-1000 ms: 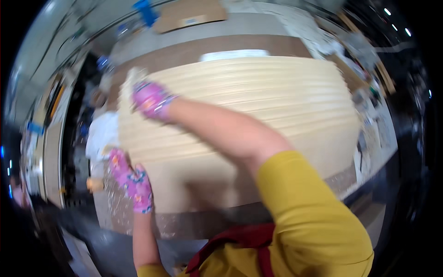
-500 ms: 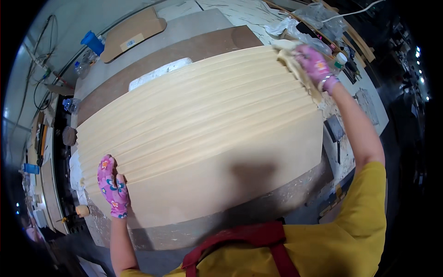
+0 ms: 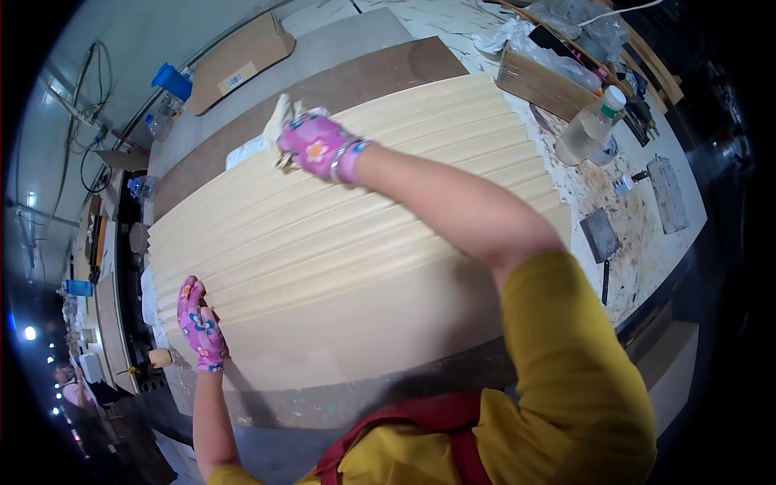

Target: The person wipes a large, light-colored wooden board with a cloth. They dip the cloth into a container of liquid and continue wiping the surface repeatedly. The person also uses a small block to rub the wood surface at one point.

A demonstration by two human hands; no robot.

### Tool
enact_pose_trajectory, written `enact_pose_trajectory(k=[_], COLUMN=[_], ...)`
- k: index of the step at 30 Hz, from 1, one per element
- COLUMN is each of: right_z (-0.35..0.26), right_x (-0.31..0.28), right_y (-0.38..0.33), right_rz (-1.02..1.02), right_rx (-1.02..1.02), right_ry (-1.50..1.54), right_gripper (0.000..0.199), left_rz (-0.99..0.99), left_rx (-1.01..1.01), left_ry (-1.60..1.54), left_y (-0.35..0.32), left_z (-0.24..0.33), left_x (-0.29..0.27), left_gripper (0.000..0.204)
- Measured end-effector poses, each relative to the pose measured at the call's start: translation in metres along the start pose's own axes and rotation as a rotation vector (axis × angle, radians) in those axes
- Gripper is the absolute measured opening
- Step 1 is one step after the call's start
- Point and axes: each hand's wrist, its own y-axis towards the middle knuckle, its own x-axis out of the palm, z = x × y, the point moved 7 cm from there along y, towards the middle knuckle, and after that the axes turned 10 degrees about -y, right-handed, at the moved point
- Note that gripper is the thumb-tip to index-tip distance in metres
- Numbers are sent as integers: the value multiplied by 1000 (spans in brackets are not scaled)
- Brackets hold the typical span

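A wide cream panel (image 3: 356,339) with long parallel ridges lies across the table before me. My right hand (image 3: 317,149), in a pink flowered glove, is closed round a crumpled beige cloth (image 3: 279,120) at the panel's far edge, left of the middle. Most of the cloth is hidden behind the glove. At the near left end, my left hand (image 3: 200,323) rests on the panel in a matching glove. Its fingers are stretched out together with the thumb apart, and nothing is in it. A white object (image 3: 245,151) lies just beyond the far edge, partly covered by the cloth.
On the right of the stained table (image 3: 638,250) stand a clear bottle (image 3: 586,133), a cardboard box (image 3: 541,85) and a flat grey block (image 3: 599,234). A cardboard sheet (image 3: 242,56) and a blue cup (image 3: 171,81) are at the far left. Another person (image 3: 77,394) shows at far left.
My right hand has swept with the cloth from the panel's far right corner leftward along the far edge. My left hand stays on the panel. The view has shifted slightly.
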Motion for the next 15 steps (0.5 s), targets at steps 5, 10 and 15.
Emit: enact_pose_trajectory(k=[5,10,15], right_z=[63,208,95], right_x=[-18,-96,-39], right_y=[-45,-148,-66], right_rz=[-11,65,58], right_rx=[88,250,5], right_ry=[662,223,265], right_gripper=[21,21,10], left_rz=[4,32,35], left_rx=[-18,19,25], left_ry=[30,131,173], left_y=[-7,-3,-8], left_z=[-1,16,24], left_x=[-10,-1,-7], left_gripper=[43,43,43])
